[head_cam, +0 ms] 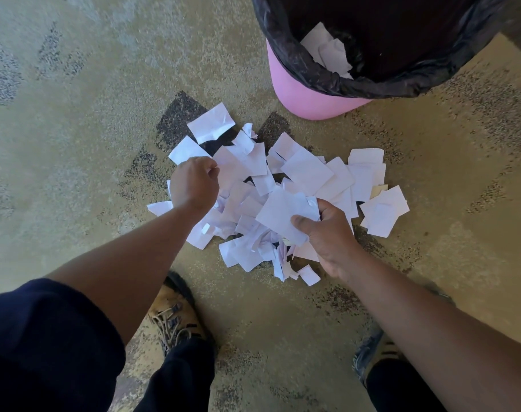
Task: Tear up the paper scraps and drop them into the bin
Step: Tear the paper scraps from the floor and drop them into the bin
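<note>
Dozens of white paper scraps [283, 188] lie heaped on the carpet floor [75, 129] at frame centre. Right hand [327, 236], lower right of the heap, pinches one larger scrap [286, 214] between thumb and fingers, lifted just above the heap. Left hand [194, 185], at the heap's left edge, has fingers curled down among the scraps; whether it holds any, I cannot tell. Pink bin [306, 93] with black liner [286, 52] stands upper right, near the heap; a few scraps lie inside. Two shoes show at the bottom.
</note>
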Demonstrator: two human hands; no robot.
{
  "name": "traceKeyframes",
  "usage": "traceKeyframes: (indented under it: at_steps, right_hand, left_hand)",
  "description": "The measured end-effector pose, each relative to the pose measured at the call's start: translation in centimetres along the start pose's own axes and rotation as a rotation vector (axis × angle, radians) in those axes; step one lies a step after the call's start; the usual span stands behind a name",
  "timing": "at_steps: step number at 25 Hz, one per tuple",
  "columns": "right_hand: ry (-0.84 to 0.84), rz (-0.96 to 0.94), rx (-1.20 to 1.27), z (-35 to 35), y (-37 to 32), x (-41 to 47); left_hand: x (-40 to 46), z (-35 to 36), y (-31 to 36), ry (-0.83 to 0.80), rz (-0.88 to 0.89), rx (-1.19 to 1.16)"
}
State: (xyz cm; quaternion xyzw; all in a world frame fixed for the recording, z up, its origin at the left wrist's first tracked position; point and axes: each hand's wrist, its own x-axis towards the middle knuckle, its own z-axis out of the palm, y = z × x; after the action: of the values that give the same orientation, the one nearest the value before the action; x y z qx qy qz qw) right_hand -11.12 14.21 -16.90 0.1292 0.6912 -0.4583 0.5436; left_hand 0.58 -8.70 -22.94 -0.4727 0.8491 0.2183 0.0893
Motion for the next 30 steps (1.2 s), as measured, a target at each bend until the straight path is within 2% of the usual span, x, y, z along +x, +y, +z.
traceKeyframes:
  at_steps: [3, 7, 8, 10, 13, 17, 19, 21, 24, 27, 30]
  right_hand:
    - [0.015, -0.016, -0.002, -0.2, -0.3, -0.2]
    - [0.034, -0.061, 0.112, 0.1, -2.6, -1.2]
    - [0.024, -0.061, 0.168, 0.3, -3.5, -1.7]
    - [-0.024, -0.052, 0.29, 0.7, -5.5, -3.1]
    - [-0.109, -0.116, 0.435, 0.9, -8.6, -5.8]
    - [-0.155, -0.274, 0.486, 0.8, -13.7, -9.8]
    - [-0.147, -0.35, 0.493, 0.6, -16.7, -11.0]
    - [-0.101, -0.38, 0.472, 0.3, -19.5, -11.1]
    - [-0.031, -0.3, 0.505, -0.5, -22.9, -9.1]
    - [0.063, -0.237, 0.534, -0.8, -25.3, -5.9]
    - [0.164, -0.208, 0.641, -1.1, -26.6, -3.8]
  left_hand:
    - [-1.7, -2.2, 1.0, 0.049, 0.022, -0.136]
    - [-5.3, -7.5, 5.1, 0.066, -0.027, -0.623]
    - [-6.1, -8.9, 6.4, 0.027, -0.028, -0.792]
    - [-7.3, -11.7, 8.8, -0.15, -0.071, -1.114]
    - [-8.0, -15.1, 11.3, -0.359, -0.049, -1.315]
    - [-7.5, -18.7, 14.8, -0.339, 0.117, -1.278]
    - [-6.7, -19.8, 17.0, -0.323, 0.133, -1.249]
    - [-5.2, -20.0, 19.1, -0.253, 0.102, -1.193]
    - [-1.5, -18.9, 21.9, -0.168, -0.004, -1.093]
    - [2.8, -17.5, 23.8, -0.207, -0.157, -1.028]
    - [5.7, -16.8, 24.9, -0.278, -0.24, -1.084]
